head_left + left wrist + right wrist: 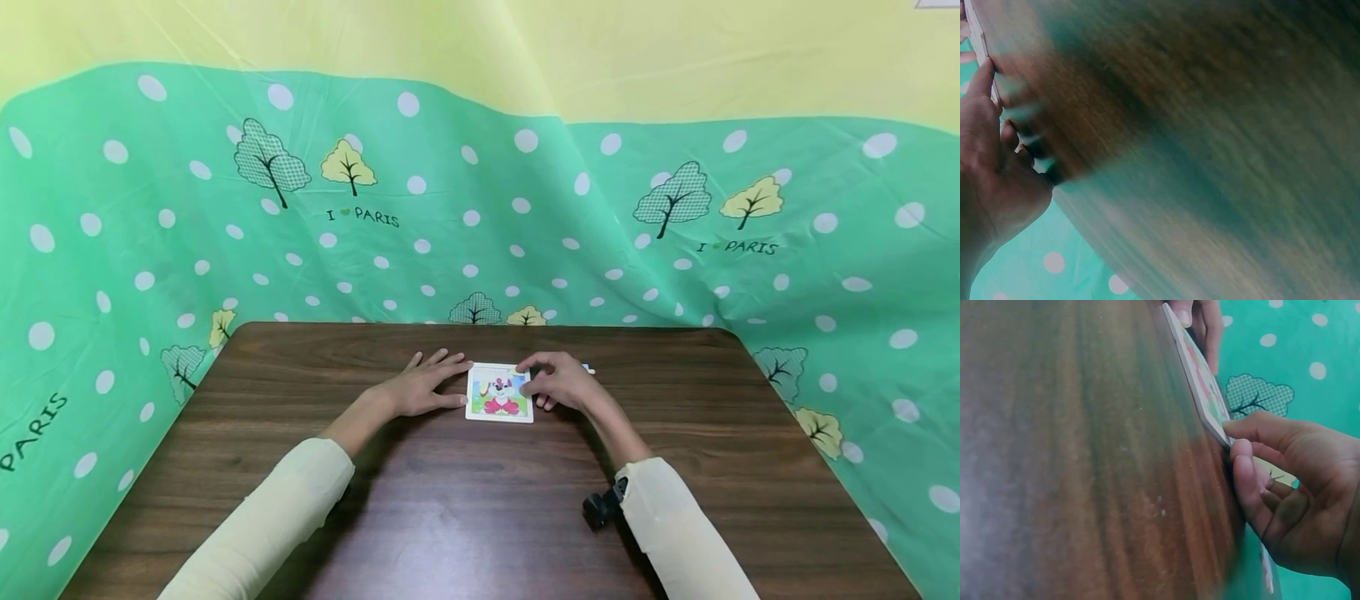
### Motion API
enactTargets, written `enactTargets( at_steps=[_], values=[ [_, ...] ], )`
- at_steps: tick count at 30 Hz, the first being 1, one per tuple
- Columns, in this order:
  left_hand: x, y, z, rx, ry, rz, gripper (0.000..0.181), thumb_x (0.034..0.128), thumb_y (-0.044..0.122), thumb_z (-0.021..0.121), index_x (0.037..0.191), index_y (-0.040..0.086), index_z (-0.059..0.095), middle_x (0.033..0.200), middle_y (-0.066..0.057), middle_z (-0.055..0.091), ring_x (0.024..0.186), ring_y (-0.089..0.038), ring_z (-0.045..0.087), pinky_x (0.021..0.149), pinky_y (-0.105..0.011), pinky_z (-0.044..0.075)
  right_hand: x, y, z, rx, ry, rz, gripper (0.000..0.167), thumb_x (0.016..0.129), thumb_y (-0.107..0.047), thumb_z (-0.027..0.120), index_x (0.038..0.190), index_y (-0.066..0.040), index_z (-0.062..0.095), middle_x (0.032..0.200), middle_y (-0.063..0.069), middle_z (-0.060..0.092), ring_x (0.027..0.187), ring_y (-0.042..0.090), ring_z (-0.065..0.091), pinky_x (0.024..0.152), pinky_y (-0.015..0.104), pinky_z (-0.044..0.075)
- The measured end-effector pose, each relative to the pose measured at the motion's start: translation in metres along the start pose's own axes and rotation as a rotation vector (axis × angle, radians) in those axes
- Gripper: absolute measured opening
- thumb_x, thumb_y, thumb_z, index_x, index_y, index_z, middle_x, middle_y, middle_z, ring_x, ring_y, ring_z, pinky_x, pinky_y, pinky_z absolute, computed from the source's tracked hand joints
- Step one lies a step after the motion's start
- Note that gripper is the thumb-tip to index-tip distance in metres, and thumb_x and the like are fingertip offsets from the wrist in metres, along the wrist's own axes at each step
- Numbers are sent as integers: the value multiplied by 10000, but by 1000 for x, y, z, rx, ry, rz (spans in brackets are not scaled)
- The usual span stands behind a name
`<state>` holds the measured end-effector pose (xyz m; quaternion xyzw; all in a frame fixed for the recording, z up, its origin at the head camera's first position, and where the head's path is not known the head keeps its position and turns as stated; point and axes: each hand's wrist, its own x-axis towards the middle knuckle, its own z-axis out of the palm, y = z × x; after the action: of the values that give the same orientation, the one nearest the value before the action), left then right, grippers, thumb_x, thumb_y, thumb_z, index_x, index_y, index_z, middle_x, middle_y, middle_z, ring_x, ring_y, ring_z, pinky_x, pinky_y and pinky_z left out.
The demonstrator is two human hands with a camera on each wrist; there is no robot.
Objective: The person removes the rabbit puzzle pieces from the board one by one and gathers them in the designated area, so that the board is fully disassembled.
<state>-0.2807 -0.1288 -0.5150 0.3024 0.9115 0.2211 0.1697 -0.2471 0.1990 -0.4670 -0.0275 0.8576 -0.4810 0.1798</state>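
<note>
1. Currently, from my remote seat, I see the white-framed cartoon panel (501, 407) lying on the dark wood table (442, 508), between both hands.
2. The left hand (420, 389) has its fingers extended and spread, gripping nothing; its index tip and thumb meet the panel's left edge.
3. The right hand (561, 383) brings a bent thumb and index to the panel's right side, with a gap between their tips and the other fingers curled in. I cannot tell whether anything is pinched there.
4. My main worry is sliding: if the right fingers push harder than the left ones brace, I expect the panel to skid or turn on the smooth top.
5. Pressing too hard on the rim could, I judge, tip the opposite edge up.
6. Just beyond the right hand, a mostly hidden blue-and-white object (588, 368) could get knocked by a careless backward swing.
</note>
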Motion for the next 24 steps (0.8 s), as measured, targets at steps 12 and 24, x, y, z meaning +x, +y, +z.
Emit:
enactTargets(
  at_steps=[12, 24],
  values=[
    [-4, 5, 0, 1, 5, -9, 845, 1086, 709, 608, 1801, 373, 308, 1912, 46, 201, 1807, -284, 26, 1431, -666, -52, 4, -8, -1, 89, -48, 32, 427, 928, 14, 835, 1346, 1, 748, 764, 31, 657, 605, 140, 663, 553, 256, 588],
    [-3, 8, -3, -4, -7, -14, 860, 1079, 737, 599, 1803, 385, 295, 1915, 45, 188, 1807, -292, 9, 1424, -680, -73, 6, -7, -1, 111, -22, 1, 442, 922, 37, 846, 1345, 17, 717, 841, 32, 667, 659, 138, 684, 571, 267, 609]
  ],
)
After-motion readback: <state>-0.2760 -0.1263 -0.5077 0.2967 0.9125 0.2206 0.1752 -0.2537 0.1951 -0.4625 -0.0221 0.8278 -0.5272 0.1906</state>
